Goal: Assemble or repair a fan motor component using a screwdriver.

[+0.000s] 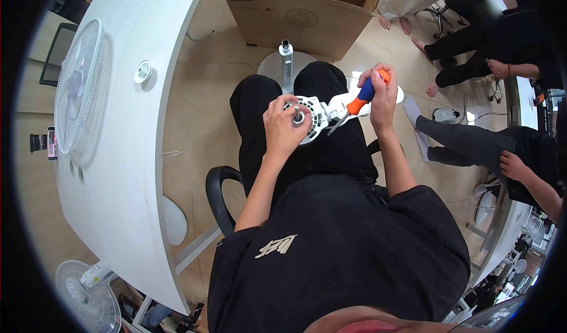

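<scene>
Nearest the camera: black T-shirt (348,238), then black trousers (339,161), with white fan motor housing (319,121) located over the lap, slotted face and metal motor shaft (297,113) turned upward. Step in hand, by judgement: work with orange-and-blue screwdriver (365,92) around the housing's neck; tightening or loosening not determinable. Next, likely calls for steady support of the housing and careful alignment of the tip. Left hand (282,126): grasping the slotted face, fingers partly spread and curved near the motor shaft, not clenched. Right hand (381,99): fingers closed about the screwdriver handle, blade angled down beside the neck. Tip contact: cannot tell. Ahead of the lap: white stand pole (286,58), upright.
</scene>
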`<action>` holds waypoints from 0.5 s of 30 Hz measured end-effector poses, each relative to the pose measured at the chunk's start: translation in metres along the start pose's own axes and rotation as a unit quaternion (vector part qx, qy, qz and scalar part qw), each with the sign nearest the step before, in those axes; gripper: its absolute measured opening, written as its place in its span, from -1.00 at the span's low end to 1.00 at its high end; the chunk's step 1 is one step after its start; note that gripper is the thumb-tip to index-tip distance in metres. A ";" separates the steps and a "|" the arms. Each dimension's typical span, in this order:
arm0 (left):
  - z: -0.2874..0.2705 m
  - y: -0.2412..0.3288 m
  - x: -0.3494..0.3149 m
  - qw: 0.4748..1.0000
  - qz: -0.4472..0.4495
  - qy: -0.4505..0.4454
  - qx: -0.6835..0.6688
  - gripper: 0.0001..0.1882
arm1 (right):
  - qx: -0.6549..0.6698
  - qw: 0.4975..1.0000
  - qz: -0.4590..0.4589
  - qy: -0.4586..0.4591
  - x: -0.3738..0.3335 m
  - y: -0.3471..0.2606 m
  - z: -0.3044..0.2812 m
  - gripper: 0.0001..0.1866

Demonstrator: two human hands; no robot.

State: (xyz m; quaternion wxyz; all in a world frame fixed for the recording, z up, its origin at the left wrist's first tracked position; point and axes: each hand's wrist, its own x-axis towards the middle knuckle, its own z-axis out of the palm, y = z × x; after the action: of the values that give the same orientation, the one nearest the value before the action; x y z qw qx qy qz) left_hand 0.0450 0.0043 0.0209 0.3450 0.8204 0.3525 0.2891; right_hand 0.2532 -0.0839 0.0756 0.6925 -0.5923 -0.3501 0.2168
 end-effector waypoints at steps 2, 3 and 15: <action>0.002 0.000 0.000 1.000 0.000 0.005 0.001 -0.91 | -0.004 1.000 -0.022 0.018 0.000 -0.001 0.004 -0.83; 0.001 -0.001 -0.002 1.000 -0.002 0.005 0.003 -0.91 | -0.002 1.000 -0.020 0.018 -0.002 0.000 0.006 -0.83; 0.001 -0.003 -0.006 1.000 -0.005 0.009 -0.014 -0.91 | -0.035 0.996 -0.080 0.002 -0.002 0.005 0.022 -0.78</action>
State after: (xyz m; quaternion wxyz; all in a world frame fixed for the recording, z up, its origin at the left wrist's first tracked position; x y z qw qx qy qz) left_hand 0.0408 0.0006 0.0166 0.3547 0.8111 0.3558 0.2996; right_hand 0.2358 -0.0698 0.0717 0.6875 -0.5865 -0.4022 0.1471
